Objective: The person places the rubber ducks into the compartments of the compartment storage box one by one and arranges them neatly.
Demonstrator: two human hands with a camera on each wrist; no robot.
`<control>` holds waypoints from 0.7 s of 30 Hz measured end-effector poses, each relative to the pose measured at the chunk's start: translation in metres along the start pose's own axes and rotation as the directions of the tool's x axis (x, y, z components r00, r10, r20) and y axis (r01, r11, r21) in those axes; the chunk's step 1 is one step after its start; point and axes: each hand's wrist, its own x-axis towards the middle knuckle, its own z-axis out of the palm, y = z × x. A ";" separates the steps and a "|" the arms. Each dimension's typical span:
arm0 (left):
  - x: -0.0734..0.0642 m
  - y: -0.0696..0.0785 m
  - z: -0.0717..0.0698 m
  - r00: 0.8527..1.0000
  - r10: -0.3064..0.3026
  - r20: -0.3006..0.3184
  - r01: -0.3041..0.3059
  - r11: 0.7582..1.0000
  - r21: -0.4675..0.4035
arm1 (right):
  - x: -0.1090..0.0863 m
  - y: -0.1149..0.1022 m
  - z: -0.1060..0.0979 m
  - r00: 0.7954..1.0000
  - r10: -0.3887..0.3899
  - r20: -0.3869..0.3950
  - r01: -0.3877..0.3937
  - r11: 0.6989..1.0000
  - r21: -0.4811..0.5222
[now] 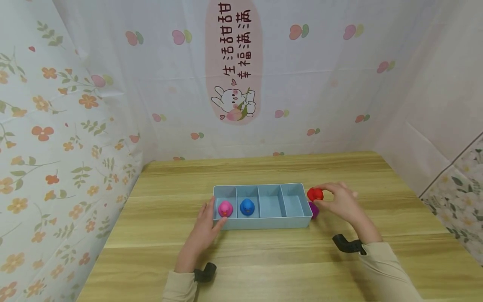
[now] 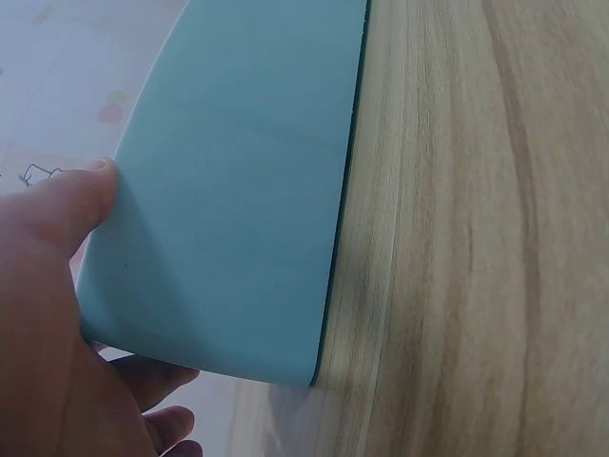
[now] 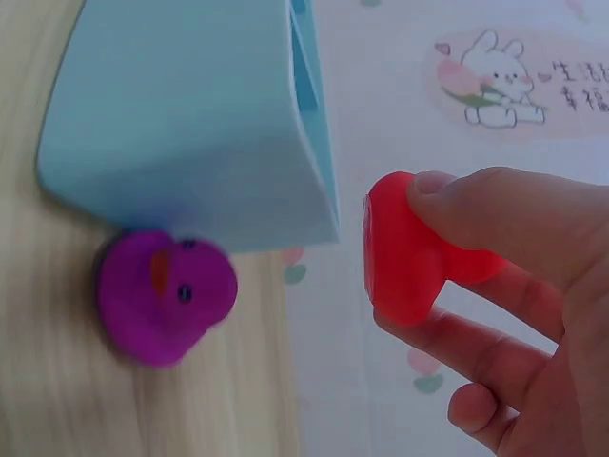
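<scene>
My left hand (image 1: pixel 203 228) grips the left end of a light blue divided box (image 1: pixel 260 223). In the left wrist view its thumb lies at the rim and the fingers go round the end wall. A pink rubber duck (image 1: pixel 225 209) sits in the leftmost compartment, a blue rubber duck (image 1: pixel 247 206) in the one beside it. My right hand (image 1: pixel 341 203) pinches a red rubber duck (image 3: pixel 404 248) between thumb and fingers, up off the table, just past the box's right end. Below it, a purple rubber duck (image 3: pixel 162 300) stands on the table against that end.
The wooden table (image 1: pixel 264 260) carries the box near its middle. Printed cloth (image 1: pixel 170 84) hangs behind the table and along both sides. A black wrist mount (image 1: pixel 205 272) sits on the left wrist, another mount (image 1: pixel 349 244) on the right.
</scene>
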 end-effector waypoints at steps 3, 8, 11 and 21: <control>0.000 0.000 0.000 1.000 -0.003 0.000 0.003 1.000 -0.001 | 0.004 -0.006 0.005 1.000 -0.015 -0.010 0.015 1.000 0.008; 0.000 -0.001 0.000 1.000 0.000 0.002 0.000 1.000 -0.002 | 0.009 -0.016 0.012 0.999 -0.032 -0.015 0.032 0.999 0.018; 0.000 -0.002 0.000 1.000 0.007 -0.002 -0.007 1.000 -0.003 | 0.012 -0.023 0.017 0.999 -0.048 -0.006 0.048 0.999 0.025; 0.002 -0.003 0.000 1.000 0.015 -0.005 -0.015 1.000 -0.006 | 0.023 -0.047 0.037 0.994 -0.104 0.023 0.104 0.994 0.019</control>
